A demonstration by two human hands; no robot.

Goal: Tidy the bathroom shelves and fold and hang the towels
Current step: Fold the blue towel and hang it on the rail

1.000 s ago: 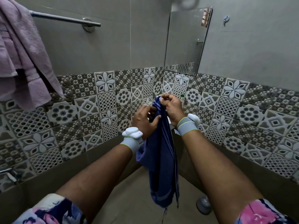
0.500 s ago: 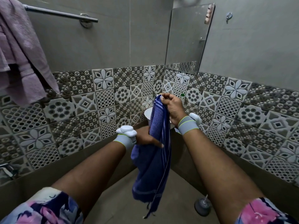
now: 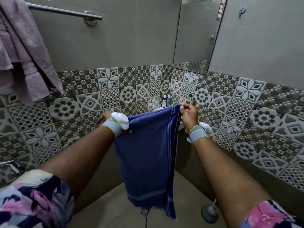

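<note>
1. Blue towel (image 3: pixel 148 153): held up in front of the person at the bathroom corner. It hangs flat between the two forearms, with pale stripes down its right side and a frayed fringe at its lower edge, above the floor (image 3: pixel 102 216).
2. Right grip (image 3: pixel 189 115), the person's right hand: fingers curled, pinching the towel's upper right corner, which sits at the fingertips on the hand's left side.
3. Left grip (image 3: pixel 103 117), the person's left hand: seen from the back, at the level of the towel's top edge. The towel's upper left corner passes out of sight behind the white wrist device (image 3: pixel 120 120), and the fingers are hidden, so it cannot be told whether this hand is clasped on the cloth.
4. Top edge of the towel: runs between the two wrists, rising slightly towards the right grip.
5. Lilac towel (image 3: pixel 24 46): draped in loose folds over the towel rail (image 3: pixel 65 11) on the left wall, well apart from the blue towel.
6. Mirror (image 3: pixel 197 35): fixed on the right wall above the patterned tiles (image 3: pixel 108 79).
7. Two small bottles (image 3: pixel 166 100): standing in the corner just behind the towel's top edge, near the right grip.
8. Toilet brush (image 3: pixel 209 211): on the floor by the right wall, below the right forearm
</note>
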